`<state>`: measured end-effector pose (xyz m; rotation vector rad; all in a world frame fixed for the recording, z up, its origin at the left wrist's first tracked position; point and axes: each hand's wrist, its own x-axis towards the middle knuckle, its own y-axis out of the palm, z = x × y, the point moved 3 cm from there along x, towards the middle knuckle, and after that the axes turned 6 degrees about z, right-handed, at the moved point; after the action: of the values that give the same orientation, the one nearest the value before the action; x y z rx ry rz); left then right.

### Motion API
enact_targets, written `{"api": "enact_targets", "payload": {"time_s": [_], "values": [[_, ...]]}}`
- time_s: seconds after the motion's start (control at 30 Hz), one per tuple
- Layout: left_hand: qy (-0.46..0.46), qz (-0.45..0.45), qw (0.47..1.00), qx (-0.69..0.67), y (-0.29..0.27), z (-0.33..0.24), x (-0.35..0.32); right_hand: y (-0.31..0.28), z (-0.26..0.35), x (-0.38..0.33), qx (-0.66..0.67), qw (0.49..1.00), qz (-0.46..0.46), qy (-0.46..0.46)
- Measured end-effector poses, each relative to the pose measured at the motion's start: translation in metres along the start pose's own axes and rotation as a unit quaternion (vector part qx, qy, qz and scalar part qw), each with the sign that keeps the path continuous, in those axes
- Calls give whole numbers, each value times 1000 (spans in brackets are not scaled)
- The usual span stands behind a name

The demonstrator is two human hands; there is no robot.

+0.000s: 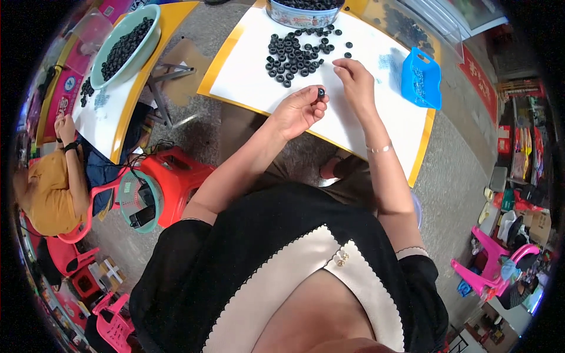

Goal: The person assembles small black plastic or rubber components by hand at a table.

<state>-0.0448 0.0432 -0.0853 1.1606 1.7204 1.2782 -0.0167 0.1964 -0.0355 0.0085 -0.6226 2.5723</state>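
Note:
My left hand [299, 113] is closed over the near edge of the white table [365, 126]. Between its thumb and fingers it grips a small black ring-shaped part [321, 93]. Just to the right and farther in, my right hand [357, 85] hovers above the tabletop with thumb and forefinger drawn together; whatever they may pinch is too small to make out. Beyond both hands spreads a loose pile of black ring-shaped parts [292, 54]. A blue plastic basket [432, 76] with small pale bits in it stands right of my right hand.
A round tin [303, 17] full of black parts sits at the far edge. On another table to the left, a pale green basin [154, 36] holds more, and a person in a mustard top [53, 194] sits there. A red stool [176, 170] stands at my left.

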Motion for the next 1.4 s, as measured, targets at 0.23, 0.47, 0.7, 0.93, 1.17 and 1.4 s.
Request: {"api": "enact_targets", "payload": {"time_s": [0.23, 0.47, 0.7, 0.93, 1.17, 1.4], "values": [[24, -25, 999, 2, -7, -11, -10, 28, -13, 35, -240, 957, 21, -163], [60, -48, 997, 25, -3, -20, -10, 14, 5, 4, 119, 991, 65, 21], [81, -56, 988, 121, 18, -19, -6, 4, 37, -49, 248, 965, 85, 25], [89, -68, 973, 202, 27, -17, -9, -1, 45, -65, 129, 990, 45, -27], [82, -75, 957, 268, 37, -14, -10, -4, 61, -73, -27, 990, -14, -138], [91, -93, 938, 321, 41, -15, -16, -2, 66, -79, -68, 965, -30, -250]]}}
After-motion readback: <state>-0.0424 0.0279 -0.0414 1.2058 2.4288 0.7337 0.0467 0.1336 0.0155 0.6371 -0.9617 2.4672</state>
